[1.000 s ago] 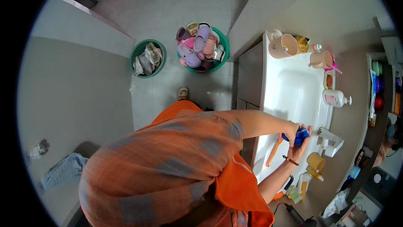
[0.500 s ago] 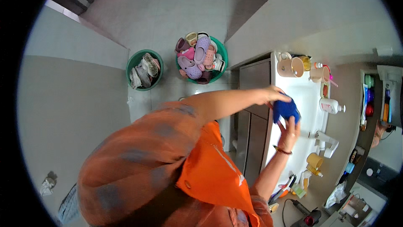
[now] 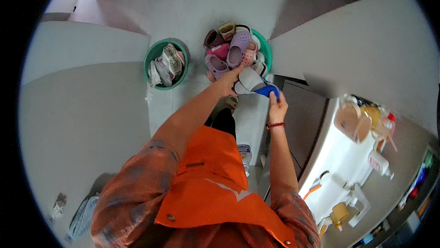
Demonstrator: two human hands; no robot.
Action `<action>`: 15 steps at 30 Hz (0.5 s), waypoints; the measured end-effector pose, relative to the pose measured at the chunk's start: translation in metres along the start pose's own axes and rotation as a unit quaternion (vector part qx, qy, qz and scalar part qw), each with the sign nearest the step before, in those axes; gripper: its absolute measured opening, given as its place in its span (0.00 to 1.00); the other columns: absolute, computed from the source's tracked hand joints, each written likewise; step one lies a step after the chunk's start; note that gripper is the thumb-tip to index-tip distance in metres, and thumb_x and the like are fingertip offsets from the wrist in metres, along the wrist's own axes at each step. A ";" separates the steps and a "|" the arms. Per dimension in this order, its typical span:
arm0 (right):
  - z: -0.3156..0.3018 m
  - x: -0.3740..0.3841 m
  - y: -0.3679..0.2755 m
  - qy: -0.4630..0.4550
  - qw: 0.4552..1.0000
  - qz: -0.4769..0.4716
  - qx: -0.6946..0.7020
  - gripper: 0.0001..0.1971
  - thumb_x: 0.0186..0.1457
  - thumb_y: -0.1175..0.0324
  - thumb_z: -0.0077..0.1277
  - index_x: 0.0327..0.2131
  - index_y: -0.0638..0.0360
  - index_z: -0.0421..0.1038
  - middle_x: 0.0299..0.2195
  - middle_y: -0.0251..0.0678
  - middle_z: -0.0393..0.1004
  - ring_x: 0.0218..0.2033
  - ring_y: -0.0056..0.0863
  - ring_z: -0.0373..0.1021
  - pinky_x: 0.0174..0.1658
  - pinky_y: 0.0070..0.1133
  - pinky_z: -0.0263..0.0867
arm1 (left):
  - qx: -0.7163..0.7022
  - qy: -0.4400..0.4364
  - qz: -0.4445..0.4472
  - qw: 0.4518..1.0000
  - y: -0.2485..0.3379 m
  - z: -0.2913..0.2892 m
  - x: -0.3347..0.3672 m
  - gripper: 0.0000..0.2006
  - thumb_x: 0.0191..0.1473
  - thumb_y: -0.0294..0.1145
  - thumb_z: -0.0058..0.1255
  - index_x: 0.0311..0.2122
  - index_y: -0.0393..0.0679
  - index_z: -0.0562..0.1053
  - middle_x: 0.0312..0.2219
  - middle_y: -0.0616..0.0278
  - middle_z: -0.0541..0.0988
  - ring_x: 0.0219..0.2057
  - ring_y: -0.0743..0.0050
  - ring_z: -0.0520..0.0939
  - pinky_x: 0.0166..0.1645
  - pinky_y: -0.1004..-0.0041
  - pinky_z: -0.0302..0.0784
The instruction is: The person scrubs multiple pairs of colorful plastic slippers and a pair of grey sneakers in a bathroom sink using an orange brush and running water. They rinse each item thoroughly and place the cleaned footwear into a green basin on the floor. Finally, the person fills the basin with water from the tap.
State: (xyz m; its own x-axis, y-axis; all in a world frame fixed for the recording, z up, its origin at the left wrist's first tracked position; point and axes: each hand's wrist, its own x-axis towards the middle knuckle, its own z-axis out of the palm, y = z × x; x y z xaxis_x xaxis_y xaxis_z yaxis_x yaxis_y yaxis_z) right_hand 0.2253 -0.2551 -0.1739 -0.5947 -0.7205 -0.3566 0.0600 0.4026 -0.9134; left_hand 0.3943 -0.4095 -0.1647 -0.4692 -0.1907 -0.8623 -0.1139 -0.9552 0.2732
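Observation:
A blue and white shoe [image 3: 252,82], pale along one part and deep blue at the other end, is held in the air between my two hands. My left hand [image 3: 228,83] is closed on its pale end, with the fingers partly hidden. At the blue end, my right hand [image 3: 277,105] pinches it with the thumb on top. Just beyond the shoe is a green basin [image 3: 266,48] piled with clogs and other shoes, among them a lilac clog [image 3: 239,44] and a pink clog [image 3: 249,54].
Left of the basin stands a green bucket [image 3: 147,66] with grey and pink footwear. A white sink counter [image 3: 316,170] at the right carries cups [image 3: 352,122], a pump bottle [image 3: 379,163] and a faucet [image 3: 360,204]. A wall edge [image 3: 270,46] juts in beside the basin.
My hands have swung left with the shoe, from above the sink counter to near the basin. The shoe has turned and its white part now shows. The view has shifted too.

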 end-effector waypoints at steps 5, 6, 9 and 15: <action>0.038 0.035 0.061 -0.038 0.947 -0.118 -0.296 0.16 0.52 0.72 0.53 0.45 0.47 0.74 0.38 0.38 0.68 0.37 0.37 0.69 0.42 0.27 0.67 | -0.037 0.059 0.000 0.998 -0.076 -0.041 0.142 0.32 0.54 0.60 0.43 0.61 0.58 0.58 0.60 0.63 0.59 0.61 0.61 0.56 0.59 0.48 0.54; 0.043 0.043 0.079 -0.040 0.940 -0.113 -0.320 0.17 0.51 0.73 0.53 0.46 0.47 0.73 0.39 0.38 0.67 0.37 0.37 0.69 0.42 0.28 0.67 | -0.058 0.045 0.002 0.997 -0.085 -0.044 0.163 0.32 0.54 0.59 0.43 0.61 0.58 0.57 0.60 0.63 0.59 0.61 0.62 0.56 0.59 0.49 0.54; 0.060 0.077 0.131 -0.066 0.911 -0.097 -0.395 0.24 0.49 0.80 0.51 0.50 0.45 0.69 0.44 0.39 0.65 0.37 0.39 0.69 0.42 0.30 0.67 | -0.096 -0.009 0.035 0.995 -0.104 -0.062 0.228 0.34 0.53 0.58 0.44 0.62 0.55 0.56 0.59 0.62 0.59 0.57 0.62 0.61 0.55 0.54 0.60; 0.094 0.126 0.251 -0.096 0.882 -0.077 -0.454 0.30 0.48 0.78 0.51 0.56 0.46 0.61 0.51 0.45 0.61 0.49 0.43 0.64 0.50 0.31 0.64 | 0.064 0.019 -0.001 0.998 -0.109 -0.101 0.234 0.22 0.56 0.54 0.39 0.50 0.52 0.65 0.45 0.63 0.69 0.46 0.68 0.68 0.49 0.59 0.65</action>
State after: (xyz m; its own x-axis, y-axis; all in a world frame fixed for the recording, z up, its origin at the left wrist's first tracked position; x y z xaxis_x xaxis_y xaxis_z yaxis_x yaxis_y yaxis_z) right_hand 0.2408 -0.2982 -0.4672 -0.3886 -0.8531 -0.3480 -0.7288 0.5157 -0.4504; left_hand 0.3856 -0.3731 -0.4390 -0.4351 -0.1995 -0.8780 -0.2276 -0.9191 0.3216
